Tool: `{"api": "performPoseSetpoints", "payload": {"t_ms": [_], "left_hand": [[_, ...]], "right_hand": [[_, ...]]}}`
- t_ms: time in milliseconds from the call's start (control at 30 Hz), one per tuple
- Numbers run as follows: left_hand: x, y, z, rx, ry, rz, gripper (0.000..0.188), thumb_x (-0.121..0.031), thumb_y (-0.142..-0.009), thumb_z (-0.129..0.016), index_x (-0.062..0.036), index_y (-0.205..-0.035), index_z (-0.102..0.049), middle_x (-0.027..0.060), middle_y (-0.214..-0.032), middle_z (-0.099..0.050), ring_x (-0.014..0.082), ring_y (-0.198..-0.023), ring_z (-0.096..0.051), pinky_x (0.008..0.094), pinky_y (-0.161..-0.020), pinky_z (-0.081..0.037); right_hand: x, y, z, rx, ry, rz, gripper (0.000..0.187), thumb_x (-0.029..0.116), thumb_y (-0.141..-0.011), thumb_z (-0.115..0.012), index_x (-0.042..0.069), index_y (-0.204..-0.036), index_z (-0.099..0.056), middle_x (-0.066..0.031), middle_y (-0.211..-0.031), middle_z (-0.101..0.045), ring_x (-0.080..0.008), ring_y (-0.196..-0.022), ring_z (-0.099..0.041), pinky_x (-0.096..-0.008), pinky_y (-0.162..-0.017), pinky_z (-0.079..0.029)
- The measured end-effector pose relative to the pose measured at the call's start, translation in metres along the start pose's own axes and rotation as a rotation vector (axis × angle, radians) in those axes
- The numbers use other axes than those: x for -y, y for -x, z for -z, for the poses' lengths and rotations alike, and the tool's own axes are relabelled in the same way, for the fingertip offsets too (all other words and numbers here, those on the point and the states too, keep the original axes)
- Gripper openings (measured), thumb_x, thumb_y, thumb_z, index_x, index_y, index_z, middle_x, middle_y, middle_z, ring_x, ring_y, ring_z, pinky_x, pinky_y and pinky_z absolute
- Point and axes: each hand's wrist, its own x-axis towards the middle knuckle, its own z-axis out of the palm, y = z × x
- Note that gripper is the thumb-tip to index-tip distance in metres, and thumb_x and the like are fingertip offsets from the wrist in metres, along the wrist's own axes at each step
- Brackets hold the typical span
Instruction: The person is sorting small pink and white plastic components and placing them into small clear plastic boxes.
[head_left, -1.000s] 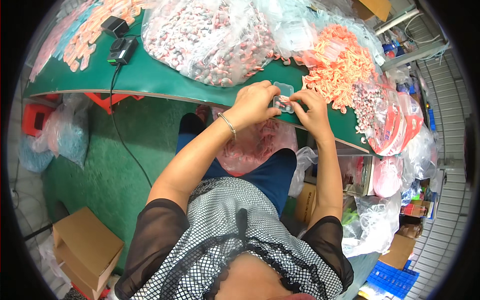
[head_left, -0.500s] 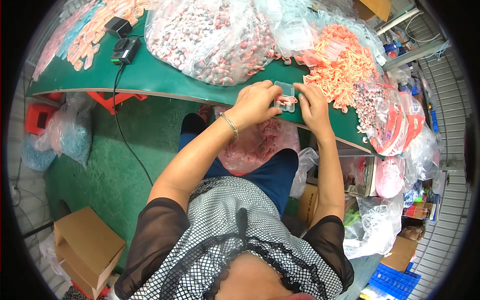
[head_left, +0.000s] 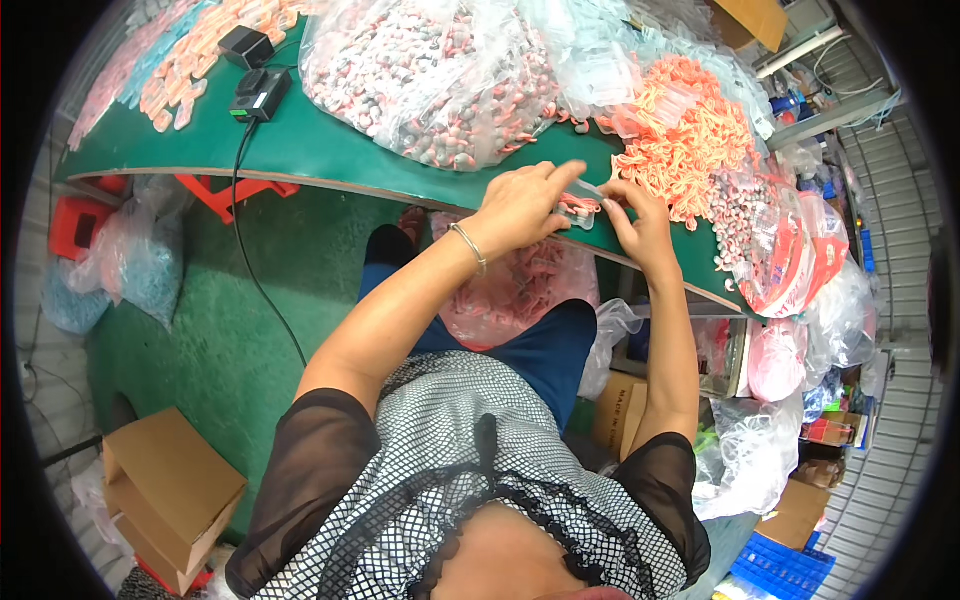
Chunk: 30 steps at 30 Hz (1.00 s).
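Observation:
A small clear plastic box (head_left: 582, 222) sits at the table's front edge, with coral-pink cord-like pieces (head_left: 577, 204) inside. Its clear hinged lid (head_left: 586, 190) stands tilted over them. My left hand (head_left: 522, 205) is closed on the box's left side, thumb low by the pieces and index finger stretched past the lid. At the lid's right end, my right hand (head_left: 642, 225) pinches the edge between thumb and fingers. Just beyond my right hand lies a heap of orange cords (head_left: 680, 140). Part of the box is hidden behind my left fingers.
A big clear bag of grey-and-pink small parts (head_left: 430, 90) lies on the green table (head_left: 340, 165). Clear boxes (head_left: 600, 75) pile up behind. Black power adapters (head_left: 260, 93) trail a cable at left. A bag of pink pieces (head_left: 520, 290) hangs below the table edge.
The box's lid, lying open away from me before, has swung up and now slants over the pieces. My right fingers have closed onto its edge.

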Motion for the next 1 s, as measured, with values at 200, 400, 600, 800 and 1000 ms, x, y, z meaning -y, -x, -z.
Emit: {"api": "performPoseSetpoints", "payload": {"t_ms": [200,400,600,800,1000], "left_hand": [[0.008,-0.001,-0.011,0.000,-0.089,-0.087,0.029,-0.022,-0.085,-0.069,-0.0105,-0.110,-0.061,0.0092,-0.095,-0.059,0.0300,-0.087,-0.063,0.0421,-0.072,-0.051],[0.015,-0.005,-0.007,-0.001,-0.033,-0.190,0.016,-0.023,-0.084,-0.068,-0.0084,-0.091,-0.063,0.0078,-0.085,-0.058,0.0285,-0.085,-0.063,0.0416,-0.069,-0.050],[0.021,0.003,0.002,-0.144,-0.117,-0.289,0.017,-0.023,-0.082,-0.069,-0.0097,-0.089,-0.063,0.0065,-0.084,-0.057,0.0263,-0.080,-0.061,0.0406,-0.067,-0.049],[0.026,0.012,0.018,-0.132,-0.201,-0.264,0.029,-0.022,-0.077,-0.073,-0.0115,-0.101,-0.062,0.0064,-0.092,-0.057,0.0265,-0.082,-0.061,0.0386,-0.070,-0.052],[0.025,0.015,0.016,-0.157,-0.151,-0.245,0.029,-0.023,-0.077,-0.072,-0.0110,-0.101,-0.062,0.0083,-0.097,-0.056,0.0270,-0.087,-0.061,0.0385,-0.072,-0.052]], "right_hand": [[0.009,0.021,-0.020,-0.086,0.046,0.165,0.036,0.004,-0.075,-0.074,0.002,-0.110,-0.063,-0.0148,-0.105,-0.064,-0.0302,-0.097,-0.063,-0.0380,-0.083,-0.052],[0.017,0.017,-0.033,-0.160,0.010,0.082,0.026,0.000,-0.077,-0.071,0.001,-0.103,-0.065,-0.0138,-0.094,-0.064,-0.0288,-0.082,-0.064,-0.0361,-0.071,-0.052],[0.011,-0.006,-0.025,-0.040,-0.052,0.188,0.025,0.005,-0.078,-0.072,0.002,-0.102,-0.067,-0.0123,-0.092,-0.065,-0.0259,-0.082,-0.064,-0.0344,-0.073,-0.052],[0.003,-0.071,-0.034,-0.252,0.289,0.184,0.026,0.016,-0.078,-0.074,0.006,-0.101,-0.067,-0.0081,-0.089,-0.064,-0.0272,-0.086,-0.062,-0.0395,-0.076,-0.048],[-0.014,-0.102,-0.054,-0.497,0.755,0.178,0.026,0.021,-0.073,-0.075,0.014,-0.097,-0.068,-0.0042,-0.086,-0.059,-0.0242,-0.087,-0.059,-0.0422,-0.078,-0.041]]}}
